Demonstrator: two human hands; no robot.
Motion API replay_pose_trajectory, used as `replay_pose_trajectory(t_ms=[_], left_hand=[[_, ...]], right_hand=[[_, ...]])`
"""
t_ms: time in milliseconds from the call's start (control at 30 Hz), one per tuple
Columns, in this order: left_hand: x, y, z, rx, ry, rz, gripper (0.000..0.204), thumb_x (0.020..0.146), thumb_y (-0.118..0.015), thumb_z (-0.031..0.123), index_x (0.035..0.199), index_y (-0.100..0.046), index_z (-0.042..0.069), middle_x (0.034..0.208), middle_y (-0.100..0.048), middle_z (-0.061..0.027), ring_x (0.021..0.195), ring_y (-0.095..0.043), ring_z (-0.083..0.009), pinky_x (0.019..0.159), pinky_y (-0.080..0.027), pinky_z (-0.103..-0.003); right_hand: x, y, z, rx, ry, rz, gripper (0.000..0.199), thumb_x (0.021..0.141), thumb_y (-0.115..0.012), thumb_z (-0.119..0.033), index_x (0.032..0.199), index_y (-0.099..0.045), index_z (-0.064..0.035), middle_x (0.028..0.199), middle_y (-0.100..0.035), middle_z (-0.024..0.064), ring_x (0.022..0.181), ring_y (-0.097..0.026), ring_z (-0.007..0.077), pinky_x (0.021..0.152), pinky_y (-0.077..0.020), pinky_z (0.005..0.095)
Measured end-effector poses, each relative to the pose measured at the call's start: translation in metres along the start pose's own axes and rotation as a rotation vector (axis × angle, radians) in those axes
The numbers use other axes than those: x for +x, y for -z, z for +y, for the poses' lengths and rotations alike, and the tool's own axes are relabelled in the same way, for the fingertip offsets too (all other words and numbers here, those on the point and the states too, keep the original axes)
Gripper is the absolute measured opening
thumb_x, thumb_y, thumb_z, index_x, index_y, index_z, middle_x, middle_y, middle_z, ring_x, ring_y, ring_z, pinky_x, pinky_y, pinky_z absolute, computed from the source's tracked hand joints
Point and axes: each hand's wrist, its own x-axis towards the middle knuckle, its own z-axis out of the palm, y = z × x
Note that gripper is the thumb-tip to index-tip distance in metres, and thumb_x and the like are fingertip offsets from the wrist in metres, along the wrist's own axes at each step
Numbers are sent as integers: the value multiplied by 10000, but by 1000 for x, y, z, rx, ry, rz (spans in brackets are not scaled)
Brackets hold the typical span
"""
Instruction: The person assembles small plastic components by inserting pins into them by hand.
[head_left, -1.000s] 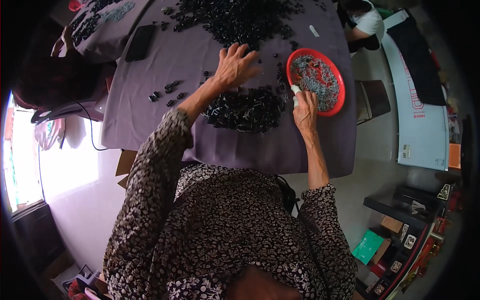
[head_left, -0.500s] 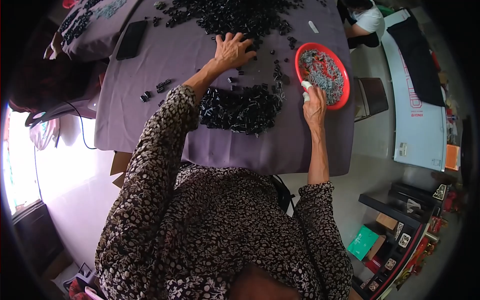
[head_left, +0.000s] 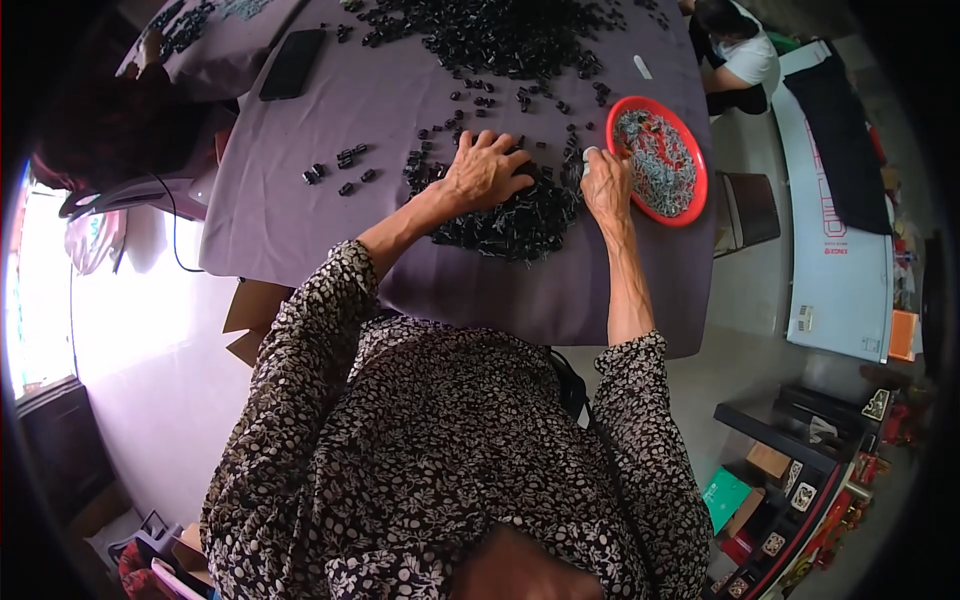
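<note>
My left hand (head_left: 485, 172) lies palm down with fingers spread on the nearer pile of small black plastic parts (head_left: 510, 225), which has thin grey pins mixed in. My right hand (head_left: 607, 185) is between that pile and a red oval tray (head_left: 702, 160). Its fingers are curled together, with white coverings on some fingertips; whatever they may hold is hidden. Many small grey pins (head_left: 660, 170) lie in the tray.
A larger heap of black parts (head_left: 500, 35) spreads at the far side of the purple cloth (head_left: 300, 220). A black phone (head_left: 292, 64) lies at the far left, a small white strip (head_left: 642, 67) at the far right. Other people sit at left and far right (head_left: 745, 60).
My left hand has come back from the far heap to the near pile, and black parts now lie strewn between. My right hand has left the tray and moved left toward the pile.
</note>
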Motion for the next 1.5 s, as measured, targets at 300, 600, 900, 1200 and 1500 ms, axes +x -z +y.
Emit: replay_pose_trajectory(t_ms=[300, 600, 900, 1200, 1500], left_hand=[[-16, 15, 5, -20, 20, -87, 368, 769, -594, 353, 1039, -595, 104, 1088, -549, -81, 1043, -478, -248, 894, -324, -409], [-31, 18, 11, -85, -73, 37, 314, 755, -606, 316, 987, -611, 104, 1045, -557, -55, 1032, -468, -249, 866, -323, -425], [-45, 31, 19, -64, -58, -13, 279, 767, -616, 246, 996, -607, 86, 1153, -535, -99, 1162, -413, -304, 940, -313, -437], [-53, 40, 24, -66, -87, 61, 296, 743, -642, 219, 1001, -602, 80, 1188, -501, -118, 1167, -413, -294, 947, -325, -430], [-43, 17, 9, 31, -110, 28, 368, 781, -609, 269, 1119, -566, 132, 1220, -488, -97, 1178, -407, -278, 971, -292, -453]], right_hand=[[-21, 28, -4, -245, 101, -45, 58, 683, -541, -18, 731, -559, -45, 724, -524, 93, 759, -499, 268, 694, -365, 398], [18, 18, -5, 254, -120, -109, 135, 730, -523, -25, 842, -588, 12, 812, -603, 173, 765, -553, 348, 692, -433, 398], [10, 12, -3, 394, -192, -175, 153, 750, -535, -34, 876, -621, -17, 830, -618, 187, 746, -596, 334, 656, -455, 365], [12, 10, -14, 349, -45, -197, 129, 708, -560, -46, 829, -605, -39, 749, -561, 180, 718, -561, 366, 619, -445, 418], [-1, 19, 5, 556, -405, -260, 142, 771, -546, -93, 883, -625, -60, 732, -616, 172, 641, -596, 315, 593, -449, 367]])
